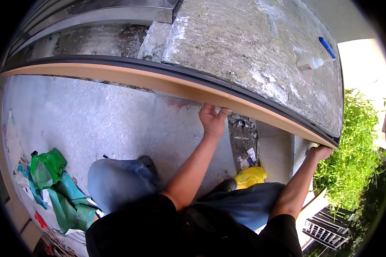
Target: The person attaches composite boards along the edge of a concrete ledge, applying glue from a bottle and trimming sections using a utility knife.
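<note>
A long tan panel [141, 75] runs across the view along the front edge of a rough stone-like slab [225, 48]. Dark grey trim [193, 74] lies along its top, with a joint line near the middle. My left hand [213, 120] grips the panel's lower edge near mid-length, thumb up and fingers partly hidden. At the panel's right end, my right hand [322, 152] holds the lower edge, its fingers mostly out of sight behind it. On the slab lie a small white squeeze bottle [309, 64] with a pointed nozzle and a blue marker pen [326, 46].
Green plastic bags [48, 168], teal sheeting [72, 205] and cables [59, 241] lie at lower left. A yellow plastic bag [251, 177] sits by my foot. Metal framing [125, 16] stands at upper left. Bushes [347, 151] grow beyond the right edge.
</note>
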A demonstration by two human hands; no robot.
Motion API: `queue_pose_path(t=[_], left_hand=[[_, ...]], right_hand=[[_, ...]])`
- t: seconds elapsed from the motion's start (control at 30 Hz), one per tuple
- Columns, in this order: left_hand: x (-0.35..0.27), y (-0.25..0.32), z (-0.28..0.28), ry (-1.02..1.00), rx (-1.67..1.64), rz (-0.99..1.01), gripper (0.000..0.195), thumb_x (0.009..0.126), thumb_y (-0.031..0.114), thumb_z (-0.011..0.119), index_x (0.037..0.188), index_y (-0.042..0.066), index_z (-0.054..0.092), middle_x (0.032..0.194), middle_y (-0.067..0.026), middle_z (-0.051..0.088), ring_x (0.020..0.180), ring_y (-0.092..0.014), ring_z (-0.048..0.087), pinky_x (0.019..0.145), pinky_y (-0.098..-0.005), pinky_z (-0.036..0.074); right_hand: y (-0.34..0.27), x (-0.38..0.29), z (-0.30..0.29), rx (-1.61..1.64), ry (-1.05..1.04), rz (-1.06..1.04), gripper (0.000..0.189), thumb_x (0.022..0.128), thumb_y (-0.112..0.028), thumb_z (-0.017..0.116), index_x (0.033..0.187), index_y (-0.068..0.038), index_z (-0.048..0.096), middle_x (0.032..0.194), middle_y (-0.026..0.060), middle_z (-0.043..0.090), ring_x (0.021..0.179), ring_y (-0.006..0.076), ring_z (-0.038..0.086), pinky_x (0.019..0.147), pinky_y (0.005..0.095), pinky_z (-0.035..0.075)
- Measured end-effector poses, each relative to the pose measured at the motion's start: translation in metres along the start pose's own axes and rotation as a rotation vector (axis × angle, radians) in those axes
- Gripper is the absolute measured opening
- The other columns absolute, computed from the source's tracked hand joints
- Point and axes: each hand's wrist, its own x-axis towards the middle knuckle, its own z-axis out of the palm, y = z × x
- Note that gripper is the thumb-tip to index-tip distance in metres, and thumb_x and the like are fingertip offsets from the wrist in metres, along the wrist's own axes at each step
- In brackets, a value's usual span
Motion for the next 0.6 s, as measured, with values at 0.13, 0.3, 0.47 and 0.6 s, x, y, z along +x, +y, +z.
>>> queue_pose_path(t=[0.13, 0.3, 0.47, 0.6], left_hand=[[0.001, 0.005, -0.004, -0.032, 0.022, -0.09, 0.041, 0.079, 0.017, 0.089, 0.111, 0.001, 0.069, 0.107, -0.0039, 0.072, 0.103, -0.013, 0.064, 0.095, -0.0309, 0.048], [0.001, 0.007, -0.001, -0.058, 0.023, -0.062, 0.04, 0.08, 0.017, 0.088, 0.111, 0.001, 0.069, 0.106, -0.0032, 0.072, 0.101, -0.013, 0.064, 0.094, -0.0304, 0.048], [0.001, 0.009, 0.002, -0.048, 0.007, -0.056, 0.043, 0.08, 0.024, 0.088, 0.111, 0.001, 0.069, 0.105, -0.0028, 0.071, 0.101, -0.013, 0.063, 0.094, -0.0301, 0.048], [0.0, 0.006, -0.002, -0.007, 0.024, -0.126, 0.045, 0.079, 0.026, 0.089, 0.111, 0.001, 0.068, 0.107, -0.0027, 0.071, 0.103, -0.012, 0.063, 0.093, -0.0302, 0.048]], right_hand=[[-0.012, -0.014, 0.022, -0.033, 0.155, 0.027, 0.037, 0.094, -0.02, 0.06, 0.123, 0.003, 0.064, 0.117, 0.0139, 0.068, 0.096, 0.027, 0.069, 0.082, 0.0423, 0.063], [-0.005, -0.008, 0.017, -0.058, 0.129, -0.014, 0.038, 0.094, -0.017, 0.061, 0.123, 0.007, 0.062, 0.118, 0.0179, 0.067, 0.095, 0.0288, 0.069, 0.083, 0.0428, 0.064], [-0.007, -0.011, 0.02, -0.074, 0.173, -0.031, 0.038, 0.093, -0.018, 0.061, 0.121, 0.009, 0.063, 0.116, 0.0181, 0.067, 0.092, 0.0289, 0.069, 0.08, 0.0436, 0.064], [-0.006, -0.009, 0.017, -0.092, 0.186, -0.019, 0.038, 0.091, -0.019, 0.063, 0.121, 0.004, 0.066, 0.116, 0.0152, 0.068, 0.096, 0.0281, 0.068, 0.084, 0.0433, 0.062]])
